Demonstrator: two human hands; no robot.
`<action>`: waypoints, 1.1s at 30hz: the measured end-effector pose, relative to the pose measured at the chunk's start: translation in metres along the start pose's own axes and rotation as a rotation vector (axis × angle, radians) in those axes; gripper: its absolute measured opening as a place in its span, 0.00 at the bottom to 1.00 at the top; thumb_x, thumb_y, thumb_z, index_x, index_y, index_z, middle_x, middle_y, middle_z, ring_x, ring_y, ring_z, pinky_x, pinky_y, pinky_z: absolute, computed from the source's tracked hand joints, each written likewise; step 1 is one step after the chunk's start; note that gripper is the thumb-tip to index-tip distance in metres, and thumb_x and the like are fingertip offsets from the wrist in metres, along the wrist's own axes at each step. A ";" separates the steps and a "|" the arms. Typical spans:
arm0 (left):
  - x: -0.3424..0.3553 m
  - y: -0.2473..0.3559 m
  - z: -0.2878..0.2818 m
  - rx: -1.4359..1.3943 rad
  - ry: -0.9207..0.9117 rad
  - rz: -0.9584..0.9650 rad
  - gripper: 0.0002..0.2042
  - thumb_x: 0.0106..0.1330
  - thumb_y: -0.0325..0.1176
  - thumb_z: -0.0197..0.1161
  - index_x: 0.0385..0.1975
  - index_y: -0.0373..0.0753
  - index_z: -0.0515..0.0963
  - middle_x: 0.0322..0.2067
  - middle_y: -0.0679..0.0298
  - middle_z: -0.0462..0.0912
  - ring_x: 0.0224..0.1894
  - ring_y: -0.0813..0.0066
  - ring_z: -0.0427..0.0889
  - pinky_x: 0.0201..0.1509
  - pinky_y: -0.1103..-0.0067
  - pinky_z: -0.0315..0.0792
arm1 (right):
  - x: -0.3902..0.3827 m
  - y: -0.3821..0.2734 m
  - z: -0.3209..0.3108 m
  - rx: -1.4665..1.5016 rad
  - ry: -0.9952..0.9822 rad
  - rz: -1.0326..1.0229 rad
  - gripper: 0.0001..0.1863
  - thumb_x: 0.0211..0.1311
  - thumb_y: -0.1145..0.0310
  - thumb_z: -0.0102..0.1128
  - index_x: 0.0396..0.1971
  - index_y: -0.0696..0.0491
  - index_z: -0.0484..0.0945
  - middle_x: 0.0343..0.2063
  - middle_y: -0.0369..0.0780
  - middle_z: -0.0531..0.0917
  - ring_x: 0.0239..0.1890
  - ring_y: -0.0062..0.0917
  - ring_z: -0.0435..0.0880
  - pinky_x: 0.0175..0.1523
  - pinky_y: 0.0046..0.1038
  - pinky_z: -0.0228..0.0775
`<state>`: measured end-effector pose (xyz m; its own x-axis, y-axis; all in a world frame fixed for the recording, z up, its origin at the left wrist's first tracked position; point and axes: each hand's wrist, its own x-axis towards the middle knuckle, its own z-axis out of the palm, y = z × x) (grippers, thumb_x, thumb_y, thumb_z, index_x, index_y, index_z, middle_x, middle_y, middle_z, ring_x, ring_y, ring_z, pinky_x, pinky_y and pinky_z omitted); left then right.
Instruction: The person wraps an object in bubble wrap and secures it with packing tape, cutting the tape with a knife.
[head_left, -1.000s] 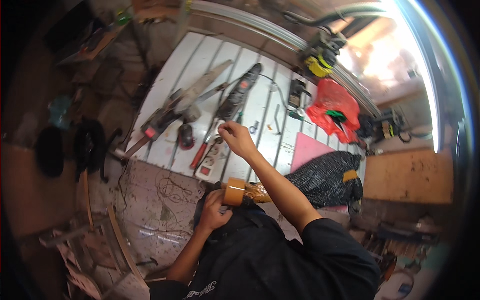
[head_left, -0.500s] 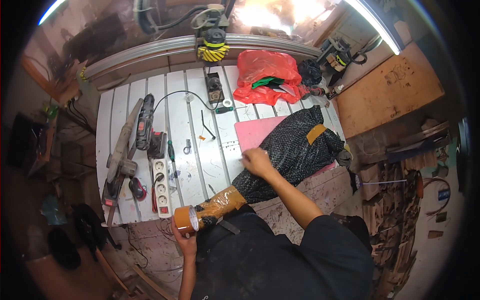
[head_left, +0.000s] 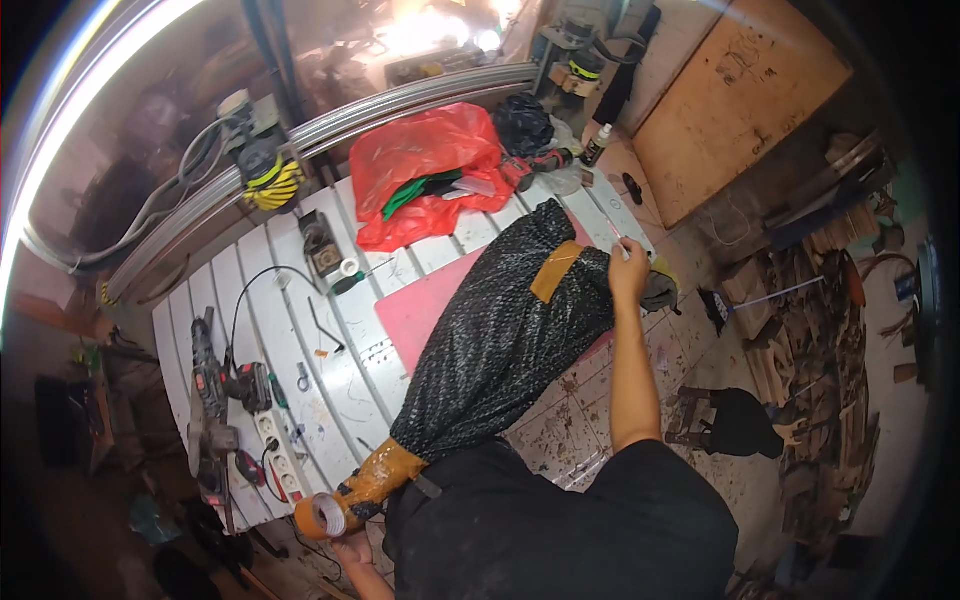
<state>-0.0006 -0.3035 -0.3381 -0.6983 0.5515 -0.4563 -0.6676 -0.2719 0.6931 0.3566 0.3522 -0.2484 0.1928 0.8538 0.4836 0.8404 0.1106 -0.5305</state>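
Observation:
A long bundle in black bubble wrap (head_left: 490,330) lies slantwise across the table's near right part and against my body. Brown packing tape (head_left: 385,472) is wound round its near left end, and one strip crosses its far right part. My left hand (head_left: 352,548) grips the roll of packing tape (head_left: 306,518) at that near end, its fingers partly hidden under the roll. Beyond the bundle's right edge, my right hand (head_left: 628,272) is closed on a thin, slender stick-like thing (head_left: 615,231), too small to make out. A pink sheet (head_left: 420,310) lies beneath the bundle.
On the slatted table (head_left: 270,330), a cordless tool (head_left: 208,370), a power strip (head_left: 278,455) and a hex key (head_left: 325,325) lie to the left. A red plastic bag (head_left: 425,160) sits at the back, a cordless drill (head_left: 535,165) beside it. A stool (head_left: 735,420) stands right.
The view has swung to the right. My right hand has gone from over the bundle's middle to beyond its right edge and now holds a thin thing. My left hand still has the tape roll.

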 end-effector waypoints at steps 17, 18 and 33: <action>-0.005 0.001 0.014 -0.090 0.040 0.160 0.37 0.64 0.52 0.64 0.71 0.40 0.68 0.70 0.56 0.71 0.74 0.51 0.65 0.78 0.50 0.55 | 0.006 0.100 0.011 0.565 -0.832 0.649 0.38 0.73 0.44 0.56 0.69 0.61 0.70 0.64 0.43 0.78 0.65 0.27 0.76 0.70 0.27 0.62; 0.004 0.002 0.022 -0.082 0.024 0.134 0.39 0.60 0.54 0.69 0.71 0.44 0.69 0.69 0.58 0.72 0.73 0.53 0.66 0.78 0.50 0.55 | 0.007 0.130 0.017 0.658 -0.816 0.700 0.39 0.73 0.44 0.56 0.70 0.60 0.69 0.65 0.43 0.77 0.66 0.28 0.75 0.70 0.28 0.63; -0.033 0.146 0.228 0.089 0.460 0.207 0.26 0.75 0.54 0.50 0.62 0.40 0.74 0.59 0.59 0.80 0.62 0.59 0.79 0.67 0.58 0.73 | 0.091 0.118 0.018 0.853 -1.215 1.011 0.46 0.66 0.27 0.51 0.67 0.54 0.75 0.59 0.43 0.83 0.60 0.38 0.83 0.67 0.46 0.72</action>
<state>-0.0159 -0.1812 -0.0948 -0.8684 0.0836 -0.4888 -0.4926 -0.2592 0.8308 0.4643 0.4522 -0.2801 -0.3589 0.5639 -0.7437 0.1025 -0.7682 -0.6319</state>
